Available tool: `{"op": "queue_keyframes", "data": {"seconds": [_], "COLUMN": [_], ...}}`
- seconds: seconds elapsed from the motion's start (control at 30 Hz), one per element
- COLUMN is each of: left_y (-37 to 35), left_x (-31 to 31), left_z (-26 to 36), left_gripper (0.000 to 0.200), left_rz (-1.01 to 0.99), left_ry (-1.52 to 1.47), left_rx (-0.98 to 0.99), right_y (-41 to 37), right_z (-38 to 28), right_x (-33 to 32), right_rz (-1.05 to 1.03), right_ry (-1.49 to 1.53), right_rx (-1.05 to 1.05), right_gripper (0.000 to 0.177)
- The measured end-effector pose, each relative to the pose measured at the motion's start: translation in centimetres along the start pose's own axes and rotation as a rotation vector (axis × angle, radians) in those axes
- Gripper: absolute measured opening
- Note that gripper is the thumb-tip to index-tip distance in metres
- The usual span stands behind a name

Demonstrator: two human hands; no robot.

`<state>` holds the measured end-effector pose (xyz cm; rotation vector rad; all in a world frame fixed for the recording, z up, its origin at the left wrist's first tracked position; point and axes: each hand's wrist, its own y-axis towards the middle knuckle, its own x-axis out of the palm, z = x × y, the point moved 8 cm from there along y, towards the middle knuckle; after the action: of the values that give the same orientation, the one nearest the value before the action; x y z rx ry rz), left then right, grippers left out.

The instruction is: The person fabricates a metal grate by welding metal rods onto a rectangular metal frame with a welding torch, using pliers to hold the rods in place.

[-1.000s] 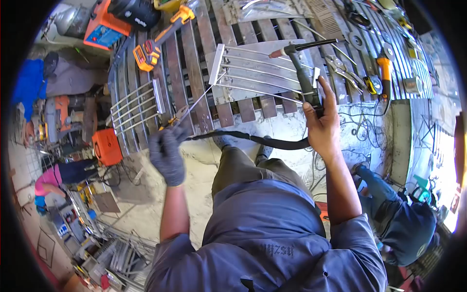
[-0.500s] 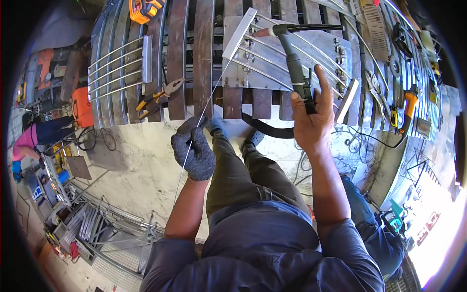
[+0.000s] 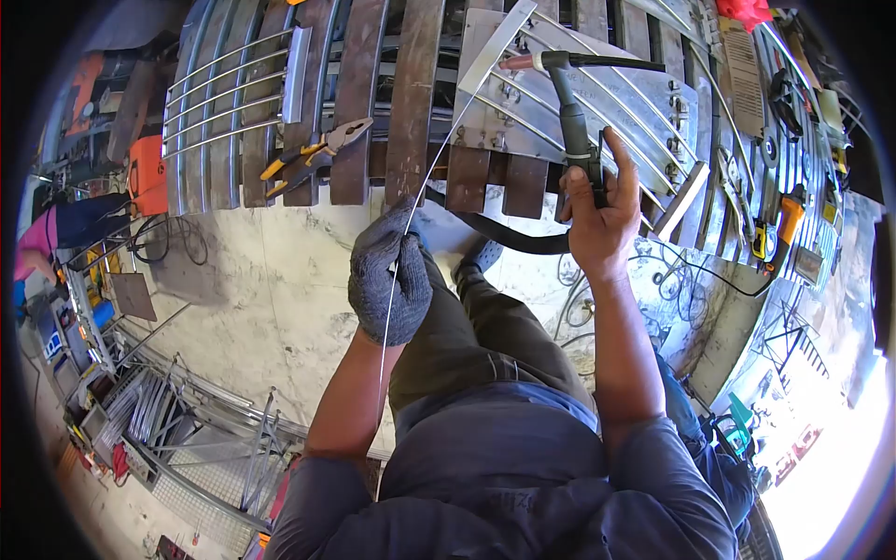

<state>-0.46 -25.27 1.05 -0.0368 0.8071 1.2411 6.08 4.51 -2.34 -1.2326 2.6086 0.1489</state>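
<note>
My left hand (image 3: 390,280), in a grey knit glove, is closed around a thin metal filler rod (image 3: 435,163). The rod bows upward, its far end overlapping the end bar (image 3: 497,45) of a metal grille, and its tail runs down along my forearm. My bare right hand (image 3: 602,233) grips a TIG welding torch (image 3: 572,121), index finger stretched along its side and thumb on the handle. The torch head, with a pinkish nozzle, lies over the grille's parallel rods (image 3: 597,93). Beneath the grille is a flat metal plate (image 3: 479,35) on the slatted bench (image 3: 408,121).
A second grille (image 3: 296,79) and pliers (image 3: 347,135) lie on the bench's left. Locking pliers (image 3: 735,191), a tape measure (image 3: 764,243) and an orange-handled tool (image 3: 791,207) lie right. People are at far left (image 3: 39,241) and lower right (image 3: 733,471). Cables cross the floor.
The view has shifted, so the bench sits higher and further right. My left hand has come up and right, and the rod is now more bowed. The right hand keeps its hold on the torch.
</note>
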Motion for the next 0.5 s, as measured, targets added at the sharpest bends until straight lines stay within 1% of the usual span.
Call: {"op": "queue_keyframes", "data": {"seconds": [0.03,0.17,0.23,0.3,0.4,0.5], "left_y": [0.0,0.2,0.1,-0.1,-0.4,-0.2], "left_x": [-0.1,-0.2,-0.2,-0.3,-0.3,-0.3], "left_z": [0.1,0.4,0.2,-0.2,-0.8,-0.4], "left_gripper": [0.016,0.016,0.016,0.016,0.022,0.021], "left_rz": [0.001,0.008,0.001,-0.021,-0.013,-0.003], "left_ry": [0.005,0.01,0.006,-0.002,-0.014,-0.074], "left_rx": [0.005,0.026,0.028,0.023,0.008,0.085], "right_y": [0.0,-0.2,-0.3,-0.5,-0.6,-0.7], "right_z": [-0.1,-0.3,-0.3,0.1,0.9,0.9], "right_x": [0.0,0.2,0.4,0.3,0.2,0.2], "right_rz": [-0.003,-0.032,-0.045,-0.031,0.007,0.02], "right_ry": [0.02,0.118,0.104,0.074,-0.01,-0.118], "right_rx": [-0.019,0.067,0.056,0.024,-0.026,-0.033], "right_gripper": [0.064,0.067,0.067,0.067,0.067,0.067]}}
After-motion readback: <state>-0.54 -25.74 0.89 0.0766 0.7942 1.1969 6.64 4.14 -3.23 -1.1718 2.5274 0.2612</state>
